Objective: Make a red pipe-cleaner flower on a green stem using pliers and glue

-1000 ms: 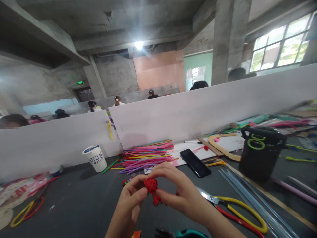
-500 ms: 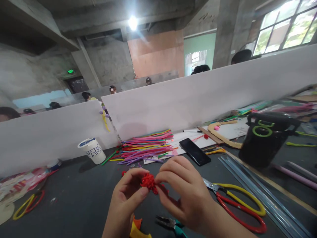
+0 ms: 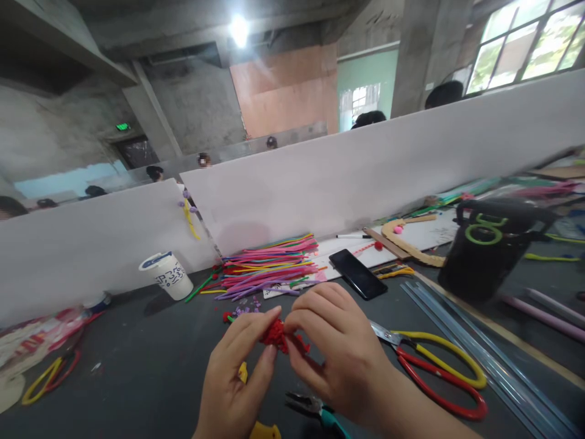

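Observation:
Between my two hands is a small, fuzzy red bundle (image 3: 275,335), which looks like bent pipe cleaner. My left hand (image 3: 242,366) pinches its left side between thumb and fingertips. On the other side, the fingers of my right hand (image 3: 333,347) are closed on it, and a bit of red sticks out below them. Pliers with teal handles (image 3: 326,419) lie on the dark table just under my hands. Large scissors with one yellow and one red handle (image 3: 436,366) rest beside my right wrist. A yellow object (image 3: 265,430) is partly hidden by my left hand.
Behind my hands lies a pile of coloured pipe cleaners (image 3: 269,265), with a white cup (image 3: 167,275) to its left and a black phone (image 3: 357,274) to its right. Clear strips (image 3: 484,353) and a black jug-like container (image 3: 489,250) are on the right. A white partition (image 3: 320,183) runs along the back.
My left hand has turned a little and its fingers have straightened around the red bundle. The bundle has tilted, with more red showing below my right fingers. The view has shifted slightly.

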Demonstrator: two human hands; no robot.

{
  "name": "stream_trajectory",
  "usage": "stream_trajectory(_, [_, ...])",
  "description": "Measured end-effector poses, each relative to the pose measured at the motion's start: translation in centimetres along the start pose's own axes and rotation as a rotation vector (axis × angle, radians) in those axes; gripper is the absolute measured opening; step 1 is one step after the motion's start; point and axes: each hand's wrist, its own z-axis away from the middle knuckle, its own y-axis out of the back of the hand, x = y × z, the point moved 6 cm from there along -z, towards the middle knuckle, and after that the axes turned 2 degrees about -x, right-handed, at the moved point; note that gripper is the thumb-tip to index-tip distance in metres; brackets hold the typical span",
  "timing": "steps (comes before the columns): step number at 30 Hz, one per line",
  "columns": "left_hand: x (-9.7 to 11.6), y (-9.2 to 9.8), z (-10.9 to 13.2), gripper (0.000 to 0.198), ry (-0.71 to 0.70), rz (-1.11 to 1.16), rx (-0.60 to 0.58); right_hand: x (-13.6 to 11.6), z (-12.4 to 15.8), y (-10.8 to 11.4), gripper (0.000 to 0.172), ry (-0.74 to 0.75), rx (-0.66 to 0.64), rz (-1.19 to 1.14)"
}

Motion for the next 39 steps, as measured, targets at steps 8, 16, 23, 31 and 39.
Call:
stream_trajectory(8, [-0.2,-0.4,0.2,0.044,-0.043,0.003,-0.001,0.3,0.3,-0.7,0.011,-0.060,-0.054,-0.092])
stream_trajectory(16, [-2.2,-1.0,0.8,0.028,0.292,0.295,0.106,0.2,0.3,-0.8,0.012,-0.094,0.003,-0.103])
stream_trajectory(23, [-2.9,-1.5,1.1,0.024,0.452,0.533,0.118,0.5,0.4,-0.6,0.016,-0.139,0.042,-0.134])
stream_trajectory(31, [-3.8,-1.8,1.0,0.015,0.563,0.765,0.049,0.1,0.3,-0.8,0.014,-0.110,-0.014,-0.129])
stream_trajectory(39, [-4.2,-2.4,1.3,0.017,0.713,0.926,0.049,0.3,0.3,-1.1,0.015,-0.141,-0.057,-0.161])
